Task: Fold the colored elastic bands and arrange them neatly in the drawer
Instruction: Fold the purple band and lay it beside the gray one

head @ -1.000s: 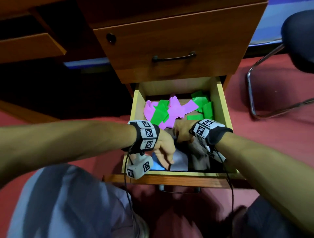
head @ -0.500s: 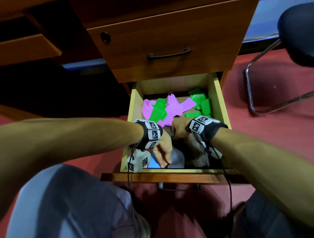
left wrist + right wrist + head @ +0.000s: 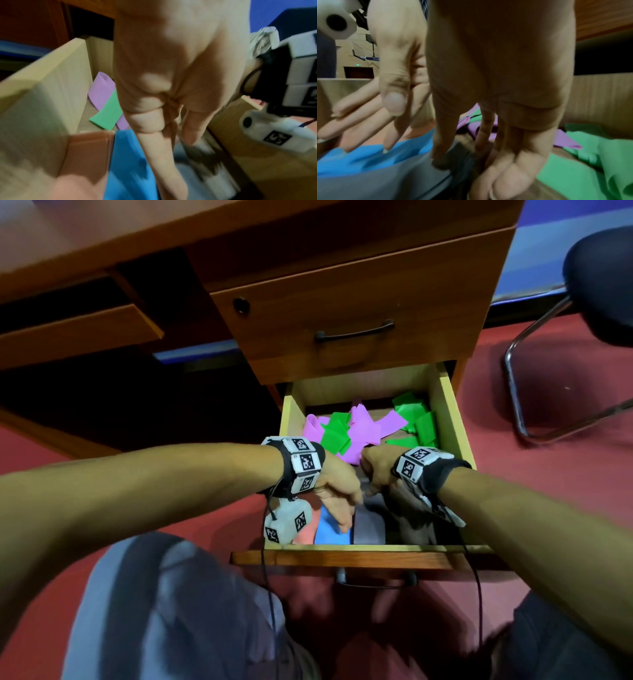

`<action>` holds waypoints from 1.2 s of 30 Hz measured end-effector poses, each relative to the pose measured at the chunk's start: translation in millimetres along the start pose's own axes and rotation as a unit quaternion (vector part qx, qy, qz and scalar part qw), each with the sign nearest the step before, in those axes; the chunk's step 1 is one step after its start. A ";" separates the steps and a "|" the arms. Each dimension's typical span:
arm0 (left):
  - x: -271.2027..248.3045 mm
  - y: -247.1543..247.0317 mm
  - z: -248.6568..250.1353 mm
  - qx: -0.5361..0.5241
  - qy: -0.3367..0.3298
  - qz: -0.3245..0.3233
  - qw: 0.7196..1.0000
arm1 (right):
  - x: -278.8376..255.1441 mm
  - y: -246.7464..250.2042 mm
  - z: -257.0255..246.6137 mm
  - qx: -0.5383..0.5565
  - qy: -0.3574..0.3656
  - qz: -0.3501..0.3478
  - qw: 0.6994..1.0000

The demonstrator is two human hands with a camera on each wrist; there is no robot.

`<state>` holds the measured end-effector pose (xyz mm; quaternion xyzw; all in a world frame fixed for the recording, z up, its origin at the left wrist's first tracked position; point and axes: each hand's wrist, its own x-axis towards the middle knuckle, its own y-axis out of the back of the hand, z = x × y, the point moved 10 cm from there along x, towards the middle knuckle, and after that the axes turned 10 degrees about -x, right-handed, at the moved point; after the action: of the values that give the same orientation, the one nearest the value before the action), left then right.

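Observation:
The open wooden drawer (image 3: pixel 452 419) holds folded bands in a row at its front: salmon (image 3: pixel 305 534), blue (image 3: pixel 330 534), grey (image 3: pixel 368 529) and a dark one (image 3: pixel 411 529). Loose purple bands (image 3: pixel 363 422) and green bands (image 3: pixel 337 436) lie tangled at the back. My left hand (image 3: pixel 342 508) reaches down with straight fingers (image 3: pixel 359 128), their tips on the blue band (image 3: pixel 368 159) beside the grey band (image 3: pixel 385 182). My right hand (image 3: pixel 373 474) is close beside it, thumb and forefinger pinching the dark band (image 3: pixel 458 155), the other fingers curled.
A shut upper drawer with a dark handle (image 3: pixel 354 332) hangs over the back of the open one. A chair with a metal tube frame (image 3: pixel 513 392) stands on the red floor at the right. My knees are below the drawer front (image 3: pixel 342 558).
Both hands stay at the folded bands in the drawer's front. The right hand has drawn a little closer to the left one.

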<state>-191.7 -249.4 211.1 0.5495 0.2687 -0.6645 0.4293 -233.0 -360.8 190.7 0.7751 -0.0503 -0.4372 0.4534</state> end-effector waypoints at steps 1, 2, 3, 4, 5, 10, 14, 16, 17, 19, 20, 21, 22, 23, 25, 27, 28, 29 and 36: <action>-7.5 -0.2 8.1 -0.004 -0.023 0.014 1.000 | -0.8 5.1 4.2 0.012 -0.006 0.003 1.000; -14.7 2.6 18.1 -0.014 -0.048 0.035 0.998 | -2.9 13.0 9.5 0.031 -0.022 0.015 0.999; -27.2 13.1 29.5 -0.019 -0.091 0.064 0.994 | -9.6 26.1 14.7 0.052 -0.043 0.047 0.997; -41.8 22.2 45.0 -0.027 -0.144 0.094 0.985 | -13.5 38.4 23.7 0.086 -0.071 0.087 0.990; -59.6 32.6 58.7 -0.046 -0.194 0.122 0.972 | -16.8 49.9 30.9 0.124 -0.095 0.123 0.980; -140.8 74.2 78.0 -0.154 -0.366 0.231 0.888 | 7.5 38.1 59.0 0.366 -0.144 0.157 0.906; -152.1 87.6 57.0 -0.217 -0.399 0.287 0.843 | 43.8 11.7 84.8 0.508 -0.156 0.171 0.830; -153.3 92.7 52.4 -0.206 -0.406 0.315 0.833 | 5.5 24.6 72.6 0.532 -0.176 0.184 0.808; -153.7 94.9 52.7 -0.200 -0.410 0.320 0.830 | -4.7 28.1 67.7 0.546 -0.176 0.180 0.799; -151.7 98.2 54.4 -0.193 -0.408 0.332 0.828 | -14.0 32.5 64.7 0.564 -0.174 0.177 0.788; -149.1 100.0 54.5 -0.189 -0.404 0.340 0.828 | -17.1 38.6 64.3 0.570 -0.167 0.193 0.781; -145.8 100.6 54.8 -0.186 -0.400 0.345 0.829 | -21.1 46.7 62.1 0.577 -0.153 0.216 0.772; -142.9 100.7 55.4 -0.184 -0.398 0.347 0.829 | -24.7 57.1 59.3 0.584 -0.137 0.246 0.761; -139.9 100.0 57.6 -0.181 -0.398 0.344 0.831 | -30.6 69.1 55.7 0.587 -0.122 0.275 0.752; -135.9 99.5 61.6 -0.180 -0.401 0.338 0.832 | -39.5 92.0 50.4 0.582 -0.106 0.331 0.735; -135.3 101.7 63.8 -0.183 -0.405 0.337 0.830 | -47.7 112.2 43.1 0.572 -0.095 0.366 0.728; -136.4 104.1 63.2 -0.182 -0.406 0.346 0.826 | -51.7 121.6 39.9 0.574 -0.088 0.378 0.721; -138.3 107.6 61.4 -0.182 -0.408 0.361 0.819 | -57.4 131.2 36.6 0.582 -0.078 0.390 0.709; -166.7 121.4 61.5 -0.126 -0.456 0.452 0.756 | -111.3 180.4 19.2 0.598 0.010 0.435 0.673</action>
<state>-112.7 -313.5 400.8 0.1800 -0.1570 -0.5249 0.8169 -257.7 -425.9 391.8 0.7753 -0.6279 -0.0594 0.0322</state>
